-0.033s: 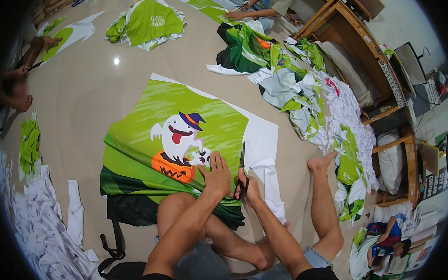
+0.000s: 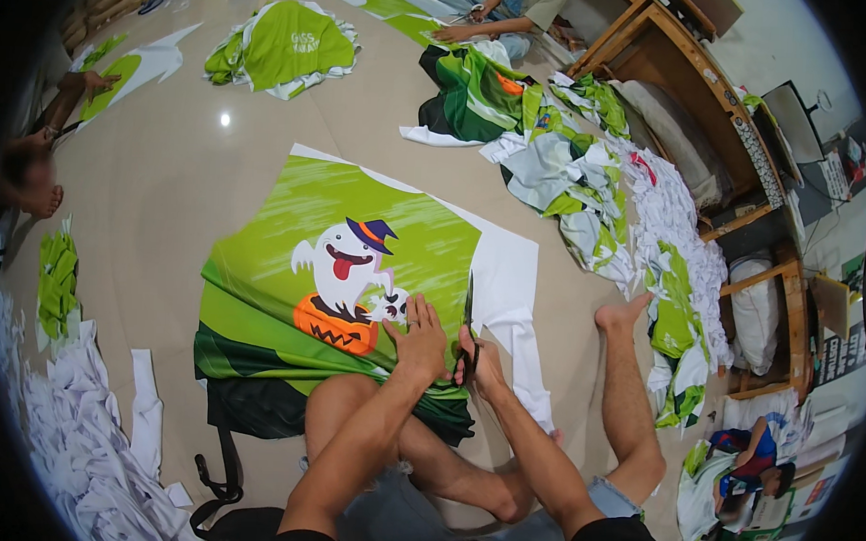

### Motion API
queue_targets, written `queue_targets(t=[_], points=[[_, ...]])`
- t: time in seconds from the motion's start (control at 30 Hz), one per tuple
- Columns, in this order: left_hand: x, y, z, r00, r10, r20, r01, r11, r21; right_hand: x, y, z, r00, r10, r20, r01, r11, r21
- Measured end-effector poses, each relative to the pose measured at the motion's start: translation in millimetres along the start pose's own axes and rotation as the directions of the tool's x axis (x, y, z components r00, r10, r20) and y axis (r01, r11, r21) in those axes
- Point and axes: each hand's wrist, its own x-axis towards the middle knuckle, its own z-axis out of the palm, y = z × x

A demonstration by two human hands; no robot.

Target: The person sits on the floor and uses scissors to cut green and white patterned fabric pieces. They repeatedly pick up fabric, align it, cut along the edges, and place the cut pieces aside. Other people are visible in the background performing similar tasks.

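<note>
A green printed cloth panel [image 2: 407, 203] lies on the floor in front of me, with a ghost in a witch hat, a small skull and an orange pumpkin on it. Its lower part is dark green and gathered in folds near my bent leg. My left hand [image 2: 419, 339] rests flat on the cloth beside the skull, fingers stretched out. Black-handled scissors [image 2: 465, 359] are gripped in my right hand [image 2: 488, 368]. Their blades point away from me along the panel's right edge, where green print meets a white cloth margin [image 2: 507, 273]. My fingers partly hide the handles.
Heaped white scraps [image 2: 84, 430] lie at left, beside a green bundle [image 2: 58, 281]. A green cloth pile [image 2: 293, 46] sits beyond the panel; more crumpled cloth [image 2: 560, 170] stretches along the right by wooden shelving [image 2: 724, 119]. Other people work at the far side, left edge and lower right.
</note>
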Motion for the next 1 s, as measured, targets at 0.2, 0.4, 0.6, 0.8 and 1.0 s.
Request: queue_targets(t=[0.2,0.4,0.6,0.8,1.0], points=[[6.5,-6.3,12.4,0.997,-0.059,-0.058,0.056,0.997,-0.058,3.0,-4.9,14.3,0.998,-0.020,-0.054,0.017,0.999,-0.050],[0.6,0.0,-1.7,0.999,-0.035,0.024,0.037,0.997,-0.068,27.7,-15.3,18.3,0.996,-0.019,-0.083,0.021,1.000,0.016],[1.6,-5.7,-3.7,0.998,-0.055,0.011,0.056,0.992,-0.117,30.9,-22.1,30.6,0.995,-0.040,-0.095,0.045,0.997,0.055],[3.5,-4.8,0.6,0.999,-0.053,-0.005,0.052,0.992,-0.119,48.2,-30.8,30.5,0.993,-0.032,-0.112,0.042,0.995,0.087],[1.6,-3.4,-4.6,0.999,-0.049,0.018,0.051,0.990,-0.134,55.7,-25.1,32.6,0.989,-0.068,-0.131,0.077,0.995,0.069]])
